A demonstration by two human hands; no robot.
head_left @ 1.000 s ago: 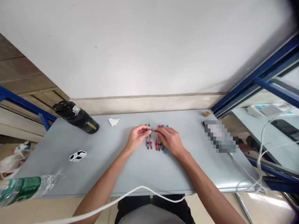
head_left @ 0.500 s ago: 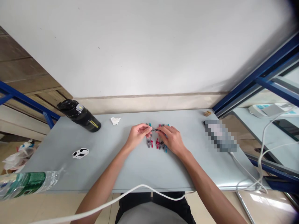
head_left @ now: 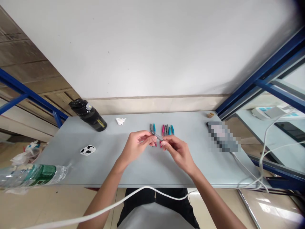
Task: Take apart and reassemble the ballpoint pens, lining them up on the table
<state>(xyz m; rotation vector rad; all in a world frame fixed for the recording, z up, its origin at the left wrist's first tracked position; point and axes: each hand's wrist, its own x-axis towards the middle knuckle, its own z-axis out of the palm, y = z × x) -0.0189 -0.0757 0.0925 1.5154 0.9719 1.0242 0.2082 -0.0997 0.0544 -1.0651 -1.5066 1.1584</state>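
Between my two hands is a grey pen (head_left: 159, 137), slanting down to the right above the desk. The fingers of my left hand (head_left: 137, 144) pinch its left end. At its right end, my right hand (head_left: 177, 151) is closed on it with thumb and fingers. Behind my hands lie two groups of pens in rows. The left group shows a grey pen (head_left: 151, 127) and a teal pen (head_left: 154, 128). On the right a pink pen (head_left: 163, 129), grey ones and two teal pens (head_left: 172, 129) lie side by side. My hands hide their lower parts.
A black bottle (head_left: 91, 117) stands at the back left, near a crumpled tissue (head_left: 120, 121). A white-and-black object (head_left: 88, 150) lies left. The phone (head_left: 222, 136) with its cable is at right. A white cable (head_left: 145, 187) crosses in front of me; a plastic bottle (head_left: 43, 174) is at lower left.
My hands have come nearer to me, off the row of pens. The pen between them now shows a thicker grey section. The whole view has shifted slightly.
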